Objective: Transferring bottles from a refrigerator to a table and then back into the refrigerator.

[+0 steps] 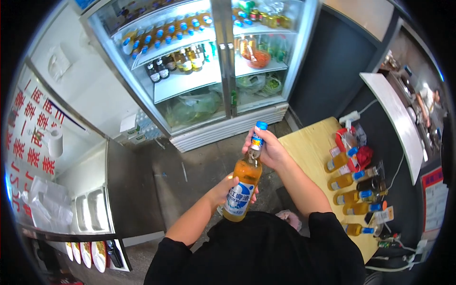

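Observation:
A full glass beer bottle with a blue cap and a blue-and-white label is held tilted before my chest. My left hand wraps around its lower body, the thumb beside the label. Around the neck, just under the cap, closes my right hand. Ahead stands a glass-door fridge, lit inside; rows of blue-capped bottles fill an upper shelf, with darker bottles below. On the wooden table to my right are several similar amber bottles.
A counter with metal trays and plastic bags is at the left. Shrink-wrapped packs sit on the floor beside the fridge. White cables and a power strip lie by the table. A person is beyond the opening at right.

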`<action>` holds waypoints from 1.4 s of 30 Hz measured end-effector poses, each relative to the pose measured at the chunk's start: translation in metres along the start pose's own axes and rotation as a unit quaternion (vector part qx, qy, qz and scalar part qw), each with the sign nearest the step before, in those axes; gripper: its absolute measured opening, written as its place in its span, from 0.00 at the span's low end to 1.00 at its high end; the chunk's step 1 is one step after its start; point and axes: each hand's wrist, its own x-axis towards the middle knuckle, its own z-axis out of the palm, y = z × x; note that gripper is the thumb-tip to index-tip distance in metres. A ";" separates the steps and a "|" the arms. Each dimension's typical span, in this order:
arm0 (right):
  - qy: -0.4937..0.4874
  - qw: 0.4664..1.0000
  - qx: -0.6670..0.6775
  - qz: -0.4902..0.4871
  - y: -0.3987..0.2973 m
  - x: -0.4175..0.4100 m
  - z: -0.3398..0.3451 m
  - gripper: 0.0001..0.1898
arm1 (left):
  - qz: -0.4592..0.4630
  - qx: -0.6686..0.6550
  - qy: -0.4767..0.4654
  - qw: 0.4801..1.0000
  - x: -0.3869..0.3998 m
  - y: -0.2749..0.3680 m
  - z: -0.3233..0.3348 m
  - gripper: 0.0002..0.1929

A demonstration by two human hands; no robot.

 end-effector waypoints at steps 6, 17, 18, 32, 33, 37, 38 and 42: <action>0.002 0.999 -0.044 0.001 0.032 0.061 0.032 0.15 | 0.033 0.054 0.074 0.995 -0.027 0.041 -0.033 0.40; -0.002 0.997 -0.065 -0.034 0.054 0.112 0.109 0.13 | 0.089 0.069 0.020 0.993 -0.066 0.098 -0.090 0.49; -0.013 0.998 -0.057 -0.036 0.056 0.116 0.113 0.14 | 0.097 0.108 0.037 0.989 -0.069 0.098 -0.094 0.52; -0.001 0.992 -0.117 -0.042 0.027 0.215 0.060 0.09 | 0.194 0.261 0.131 0.937 0.006 0.129 -0.189 0.42; -0.003 0.985 -0.160 -0.064 0.018 0.227 0.049 0.10 | 0.201 0.300 0.185 0.914 0.011 0.139 -0.195 0.42; 0.037 0.961 -0.244 -0.122 -0.025 0.295 -0.010 0.14 | 0.207 0.346 0.322 0.856 0.019 0.162 -0.203 0.36; 0.045 0.956 -0.256 -0.136 -0.036 0.315 -0.024 0.14 | 0.210 0.317 0.357 0.853 0.020 0.164 -0.205 0.35; 0.097 0.937 -0.291 -0.169 -0.078 0.387 -0.067 0.20 | 0.165 0.276 0.426 0.846 0.037 0.159 -0.198 0.28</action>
